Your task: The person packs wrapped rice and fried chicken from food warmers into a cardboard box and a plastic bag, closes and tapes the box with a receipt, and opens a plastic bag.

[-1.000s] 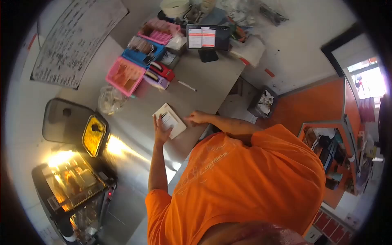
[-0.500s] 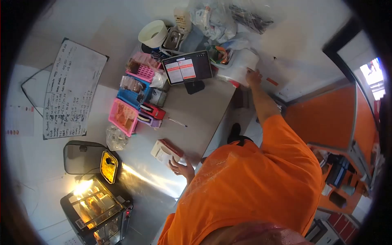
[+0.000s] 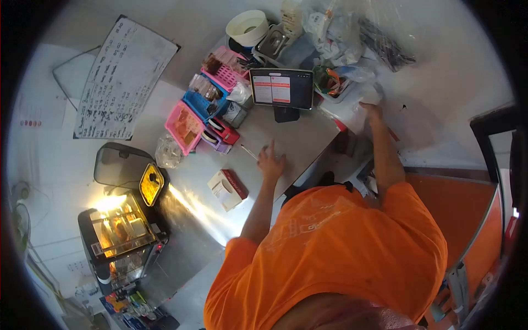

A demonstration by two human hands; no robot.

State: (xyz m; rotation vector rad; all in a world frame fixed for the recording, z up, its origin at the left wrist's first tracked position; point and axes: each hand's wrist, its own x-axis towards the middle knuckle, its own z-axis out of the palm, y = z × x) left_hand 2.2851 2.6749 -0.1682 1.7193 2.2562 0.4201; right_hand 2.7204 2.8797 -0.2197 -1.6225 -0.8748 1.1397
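My left hand (image 3: pixel 271 163) is over the grey table (image 3: pixel 308 140) with its fingers spread, holding nothing. A pen (image 3: pixel 249 152) lies just left of its fingertips, and a white and red box (image 3: pixel 227 190) sits nearer to me. To the right, my right hand (image 3: pixel 372 111) has its fingers closed at the edge of a white translucent plastic bag (image 3: pixel 352 113) by the table's far right corner. Part of those fingers is hidden. Behind the table's middle stands a tablet (image 3: pixel 282 89) with a lit screen.
Pink basket (image 3: pixel 185 127), blue basket (image 3: pixel 204 104) and tape dispensers (image 3: pixel 217 136) line the left side. A white bowl (image 3: pixel 247 28) stands at the back. A lit glass display warmer (image 3: pixel 122 225) is at lower left. A whiteboard (image 3: pixel 124 77) hangs on the wall.
My left hand has moved from the white and red box forward to beside the pen. My right hand stays at the plastic bag, which has shifted slightly. The view has turned.
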